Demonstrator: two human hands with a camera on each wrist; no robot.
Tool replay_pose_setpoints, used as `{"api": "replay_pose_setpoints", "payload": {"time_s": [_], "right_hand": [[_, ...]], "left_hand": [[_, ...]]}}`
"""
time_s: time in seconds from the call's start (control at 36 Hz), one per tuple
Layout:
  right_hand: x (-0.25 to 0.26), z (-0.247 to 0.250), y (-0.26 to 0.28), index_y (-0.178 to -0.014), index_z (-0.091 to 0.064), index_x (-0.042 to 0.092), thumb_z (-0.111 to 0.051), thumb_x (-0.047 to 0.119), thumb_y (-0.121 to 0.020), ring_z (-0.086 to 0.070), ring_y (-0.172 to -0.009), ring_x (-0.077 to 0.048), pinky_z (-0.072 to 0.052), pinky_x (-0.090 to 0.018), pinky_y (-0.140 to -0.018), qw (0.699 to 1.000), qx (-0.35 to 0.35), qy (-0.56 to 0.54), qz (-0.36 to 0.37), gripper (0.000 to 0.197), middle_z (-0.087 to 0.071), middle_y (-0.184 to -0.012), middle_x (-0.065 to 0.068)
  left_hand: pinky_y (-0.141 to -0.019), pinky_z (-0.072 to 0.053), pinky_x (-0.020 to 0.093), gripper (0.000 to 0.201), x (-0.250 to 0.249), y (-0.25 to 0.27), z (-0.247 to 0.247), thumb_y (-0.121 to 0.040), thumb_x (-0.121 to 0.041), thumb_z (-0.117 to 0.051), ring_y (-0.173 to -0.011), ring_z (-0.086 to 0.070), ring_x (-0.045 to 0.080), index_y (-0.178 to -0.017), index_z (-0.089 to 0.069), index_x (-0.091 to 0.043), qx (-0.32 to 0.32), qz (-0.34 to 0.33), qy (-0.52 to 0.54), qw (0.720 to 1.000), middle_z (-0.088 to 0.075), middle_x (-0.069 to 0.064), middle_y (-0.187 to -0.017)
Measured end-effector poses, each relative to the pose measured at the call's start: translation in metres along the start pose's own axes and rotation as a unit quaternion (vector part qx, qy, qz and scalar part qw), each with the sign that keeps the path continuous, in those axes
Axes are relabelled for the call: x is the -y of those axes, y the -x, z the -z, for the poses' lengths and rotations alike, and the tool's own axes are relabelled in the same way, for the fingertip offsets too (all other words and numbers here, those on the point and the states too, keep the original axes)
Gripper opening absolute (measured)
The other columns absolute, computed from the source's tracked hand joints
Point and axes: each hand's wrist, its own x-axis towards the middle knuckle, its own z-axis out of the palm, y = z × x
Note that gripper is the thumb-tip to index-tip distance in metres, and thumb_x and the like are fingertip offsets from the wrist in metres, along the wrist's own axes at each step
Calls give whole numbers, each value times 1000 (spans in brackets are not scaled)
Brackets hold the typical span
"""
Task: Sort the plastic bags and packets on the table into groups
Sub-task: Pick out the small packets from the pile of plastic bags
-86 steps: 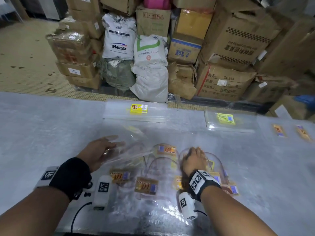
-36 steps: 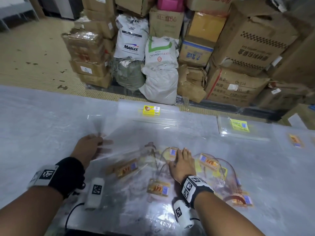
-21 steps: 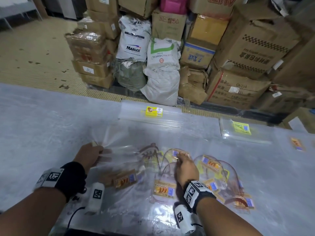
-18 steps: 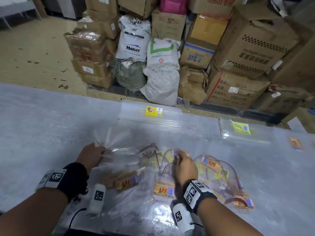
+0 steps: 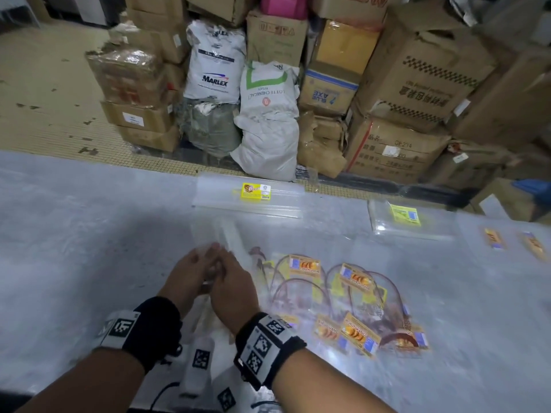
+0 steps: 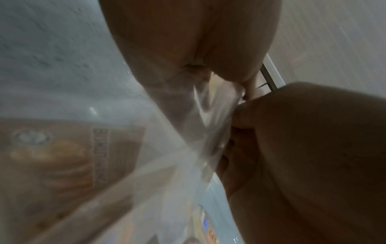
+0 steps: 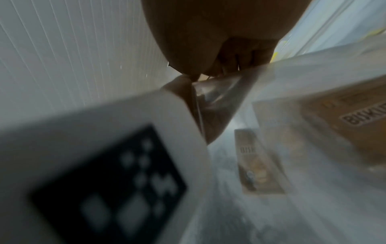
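both hands on one clear bag

the left hand point(image 5: 190, 275) and right hand point(image 5: 234, 289) meet at the near edge of the grey table point(image 5: 89, 234), fingers curled, both pinching a clear plastic bag point(image 6: 188, 148) raised off the surface. just right lie scattered orange-labelled packets point(image 5: 354, 332). farther back rest a long clear packet with a yellow label point(image 5: 253, 198) and a smaller green-labelled packet point(image 5: 402, 219). cardboard boxes point(image 5: 417, 84) stand beyond.

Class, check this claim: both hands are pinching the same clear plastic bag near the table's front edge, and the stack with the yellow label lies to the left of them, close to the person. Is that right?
Not quite. The head view shows the left hand and right hand pinching the clear plastic bag, but the stack with the yellow label lies beyond them, at the table's far edge, not to the left close to the person.
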Motion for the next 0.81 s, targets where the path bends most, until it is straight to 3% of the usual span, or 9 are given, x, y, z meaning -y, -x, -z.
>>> {"api": "replay_pose_setpoints", "payload": {"time_s": [0.06,0.17,0.25,0.31,0.39,0.5,0.56,0.69,0.81], "right_hand": [[-1,3,2,-140,-48,21,-37,15,-100,-61,-110,-26,-47,-32,-93,1000,3,-6,-5,42,-66,-123,-10],[-12,30,-4,-146,-41,14,-42,12,-100,-46,-133,-19,-28,-14,-104,998,-20,43,-34,46,-51,-144,-6],[-44,68,-9,-143,-40,17,-54,17,-95,-53,-126,-24,-39,-25,-103,987,-91,69,-109,49,-55,-136,-3],[-70,100,-12,-136,-43,13,-60,20,-89,-54,-121,-29,-43,-33,-103,967,-159,134,-149,50,-55,-129,-7],[-107,146,-13,-145,-30,1,-51,38,-95,-28,-142,-34,-23,-40,-118,903,-171,312,-239,65,-32,-151,-19],[-145,179,-6,-153,-4,0,-36,49,-98,-3,-150,-35,-9,-43,-121,858,-147,349,-347,81,-3,-162,-21],[-154,179,-3,-154,-7,0,-31,46,-99,-5,-150,-34,-10,-43,-121,858,-126,357,-347,75,-5,-162,-21],[-148,170,2,-141,-42,8,-37,27,-98,-31,-142,-30,-24,-43,-117,882,-155,365,-253,47,-36,-153,-15],[-127,154,7,-137,-50,4,-36,24,-102,-44,-134,-31,-32,-40,-114,924,-187,282,-177,43,-49,-144,-16]], "left_hand": [[-60,-57,28,23,2,3,2,-96,-28,-60,-81,-72,18,-113,-67,-14,-3,-5,-16,1000,-75,9,-100],[-68,-60,38,19,7,-1,14,-98,-15,-58,-86,-72,26,-115,-67,-15,-30,9,-19,999,-73,6,-103],[-82,-57,53,18,10,-9,27,-97,-15,-60,-85,-71,35,-110,-70,-7,-51,19,-33,998,-74,14,-99],[-83,-54,52,18,11,-15,33,-96,-12,-61,-83,-70,35,-108,-69,-2,-59,24,-25,998,-74,19,-98],[-77,-52,43,15,15,-21,41,-95,-14,-63,-85,-69,36,-102,-71,-5,-63,25,-32,997,-74,18,-97],[-77,-45,46,17,24,-31,46,-92,-15,-67,-86,-63,37,-101,-69,0,-80,34,-31,996,-68,31,-104],[-78,-47,47,16,26,-33,43,-92,-16,-68,-89,-64,36,-99,-68,-2,-83,33,-38,995,-68,30,-102],[-92,-51,51,9,26,-32,34,-94,-9,-63,-92,-68,35,-100,-68,-4,-69,32,-30,997,-72,20,-102],[-88,-52,44,7,26,-32,27,-95,-6,-61,-89,-69,33,-96,-68,-5,-61,27,-21,998,-73,18,-96]]}}
